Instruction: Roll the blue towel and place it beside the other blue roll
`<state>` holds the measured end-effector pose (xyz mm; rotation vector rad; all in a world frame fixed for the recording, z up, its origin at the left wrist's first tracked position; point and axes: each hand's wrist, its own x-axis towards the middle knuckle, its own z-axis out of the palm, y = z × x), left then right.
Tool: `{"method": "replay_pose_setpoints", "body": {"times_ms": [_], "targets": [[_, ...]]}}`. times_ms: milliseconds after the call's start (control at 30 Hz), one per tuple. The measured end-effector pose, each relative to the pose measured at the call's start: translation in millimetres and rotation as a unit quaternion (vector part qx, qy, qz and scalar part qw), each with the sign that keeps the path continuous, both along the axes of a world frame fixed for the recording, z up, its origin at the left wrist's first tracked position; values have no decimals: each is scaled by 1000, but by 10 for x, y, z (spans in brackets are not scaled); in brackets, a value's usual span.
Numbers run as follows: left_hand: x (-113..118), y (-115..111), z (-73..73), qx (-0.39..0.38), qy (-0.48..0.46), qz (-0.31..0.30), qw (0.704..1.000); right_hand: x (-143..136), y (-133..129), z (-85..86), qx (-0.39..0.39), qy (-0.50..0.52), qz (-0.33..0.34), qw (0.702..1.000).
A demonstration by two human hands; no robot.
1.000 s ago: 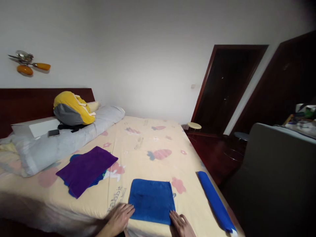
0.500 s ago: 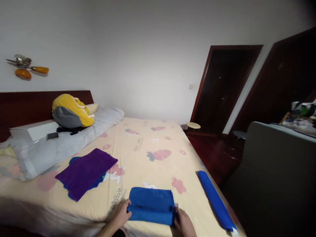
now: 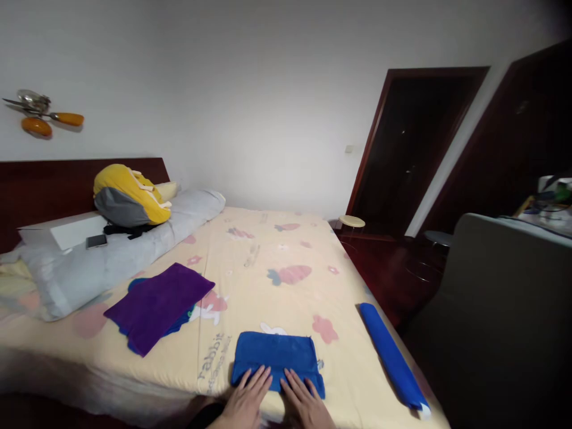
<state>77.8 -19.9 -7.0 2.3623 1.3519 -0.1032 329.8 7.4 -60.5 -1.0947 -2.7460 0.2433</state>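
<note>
Head camera shows me both hands lying flat, palms down, on the near edge of a folded blue towel (image 3: 277,360). On my left hand (image 3: 245,400) the fingers (image 3: 261,378) are stretched and slightly spread, with the tips on the cloth. On my right hand (image 3: 304,402) the fingers (image 3: 292,381) lie the same way, open and pressing down, gripping nothing. The two hands are just beside each other, almost touching at the middle of the towel.

The towel is a deep blue, folded to a wide low rectangle with a soft, fuzzy surface. It lies at the near edge of the bed, close to me.

Just left of the towel I can read the word "rabbit" (image 3: 213,356) printed on the bed sheet (image 3: 277,262), with a smaller line below it that is too blurred to read. The sheet is pale yellow with pink carrot and flower pictures.

Further out, a rolled blue towel (image 3: 392,357) lies along the right edge of the bed, well apart from my hands. To the left, a purple towel (image 3: 158,304) lies on top of another blue cloth. Near the dark wooden headboard (image 3: 44,185) I see a long grey pillow (image 3: 116,250), and on it a yellow and grey bag (image 3: 127,196), a phone (image 3: 97,241) and a white box (image 3: 62,231). I cannot tell what the bag holds.
</note>
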Motion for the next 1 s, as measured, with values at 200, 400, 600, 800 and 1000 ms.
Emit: {"method": "replay_pose_setpoints", "body": {"times_ms": [200, 400, 600, 800, 1000], "targets": [[-545, 73, 1, 68, -44, -35, 996, 515, 97, 29, -11, 13, -23, 1000], [-627, 155, -172, 94, 39, 45, 994, 725, 172, -153, -4, -9, -84, 996], [-564, 191, -217, 123, 52, 81, 988, 611, 231, -125, -36, 21, -122, 992], [-595, 212, -56, 92, -45, 179, 978, 517, 251, 139, -131, 219, -223, 941], [-593, 268, 19, 78, -44, 285, 954, 567, 292, -83, -53, 222, -278, 933]]}}
